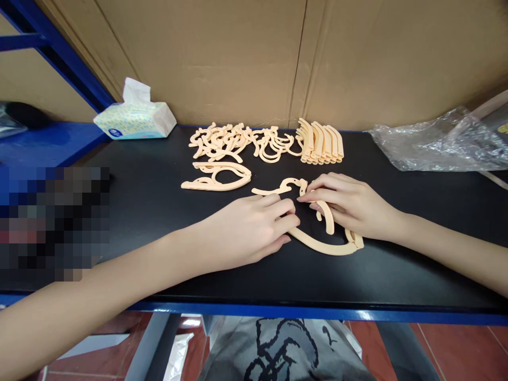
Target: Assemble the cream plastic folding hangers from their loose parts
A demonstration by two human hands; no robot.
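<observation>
My left hand [262, 228] is closed, fingers curled down at the end of a cream plastic folding hanger [331, 248] lying on the black tabletop; its thumb is hidden. The jointed end of that hanger points right, partly beneath my right hand [351, 206]. Between its fingers and thumb my right hand pinches a curved hanger arm [328, 218]. A hooked hanger part [291, 182] touches the right fingertips and runs left behind my left hand. Beyond the left hand lies another folding hanger [222, 182], folded together.
Loose hooked hanger pieces [226, 140] are heaped at the back. Beside them stands a stack of curved hanger arms [321, 143]. A tissue pack [135, 119] sits back left, a clear plastic bag [440, 140] back right. A cardboard wall [238, 58] closes off the rear.
</observation>
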